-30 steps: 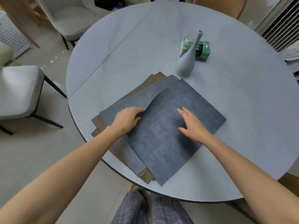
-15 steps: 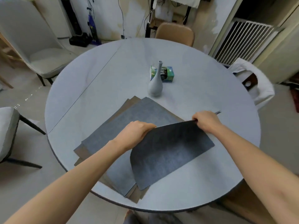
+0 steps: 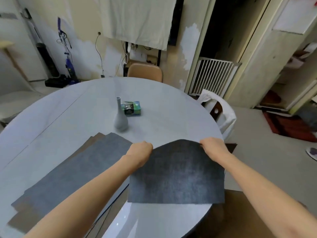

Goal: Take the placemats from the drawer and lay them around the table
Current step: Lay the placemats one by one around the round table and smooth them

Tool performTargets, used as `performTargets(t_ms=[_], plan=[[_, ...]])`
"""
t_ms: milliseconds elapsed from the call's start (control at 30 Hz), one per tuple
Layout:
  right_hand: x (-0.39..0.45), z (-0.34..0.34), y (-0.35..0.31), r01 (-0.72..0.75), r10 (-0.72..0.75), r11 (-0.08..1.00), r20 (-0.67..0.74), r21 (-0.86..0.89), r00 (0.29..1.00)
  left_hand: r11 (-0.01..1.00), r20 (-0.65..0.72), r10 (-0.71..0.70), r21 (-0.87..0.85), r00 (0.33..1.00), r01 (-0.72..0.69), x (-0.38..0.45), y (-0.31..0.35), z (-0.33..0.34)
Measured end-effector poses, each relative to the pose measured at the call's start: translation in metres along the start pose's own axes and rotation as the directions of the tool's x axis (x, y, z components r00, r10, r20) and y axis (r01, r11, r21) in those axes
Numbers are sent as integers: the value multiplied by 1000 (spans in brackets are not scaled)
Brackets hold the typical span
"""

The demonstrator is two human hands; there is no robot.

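Now we hold one dark grey placemat (image 3: 176, 176) up off the round table (image 3: 171, 117), gripping its far edge with both hands: our left hand (image 3: 141, 150) is curled round the left corner and our right hand (image 3: 213, 146) is curled round the right corner, so the edge between them arches upward while the near edge hangs low over the tabletop. Left of it, the stack of placemats (image 3: 77, 165) lies flat on the table, a grey one on top with brown edges showing beneath, and our left forearm crosses above it.

Beyond the stack a pale grey vase (image 3: 121, 118) stands upright near the middle of the table, with a green tissue box (image 3: 131, 108) just behind it on the right. These two sit on the far side of the mat we hold, apart from it.

Around the table we see a tan chair (image 3: 145, 72) at the far side and a chair draped in white cloth (image 3: 221, 112) at the right rim, close to our right hand. A white barred gate (image 3: 211, 75) stands by the dark doorway, and a purple vacuum cleaner (image 3: 69, 66) leans against the back wall.
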State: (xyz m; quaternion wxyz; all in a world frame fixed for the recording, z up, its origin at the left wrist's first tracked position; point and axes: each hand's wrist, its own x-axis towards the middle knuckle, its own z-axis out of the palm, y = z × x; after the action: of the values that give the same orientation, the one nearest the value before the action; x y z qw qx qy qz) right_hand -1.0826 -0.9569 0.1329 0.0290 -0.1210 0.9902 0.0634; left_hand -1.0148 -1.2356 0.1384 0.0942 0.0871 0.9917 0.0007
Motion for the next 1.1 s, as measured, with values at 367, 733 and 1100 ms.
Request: performTargets(t_ms=[367,733,1100], plan=[[40,-12,88,174,-142,979,-265,104,954,899,-178,-424,30,888,436,40,112,-56],[74,-44,98,306,-117,886,-470,349,875,875,-507,-437,-48,743,482,39,132,-85],[42,138,139,542,-521,840,248,-19,816,854,243,-494,-45,835,518,24,227,148]])
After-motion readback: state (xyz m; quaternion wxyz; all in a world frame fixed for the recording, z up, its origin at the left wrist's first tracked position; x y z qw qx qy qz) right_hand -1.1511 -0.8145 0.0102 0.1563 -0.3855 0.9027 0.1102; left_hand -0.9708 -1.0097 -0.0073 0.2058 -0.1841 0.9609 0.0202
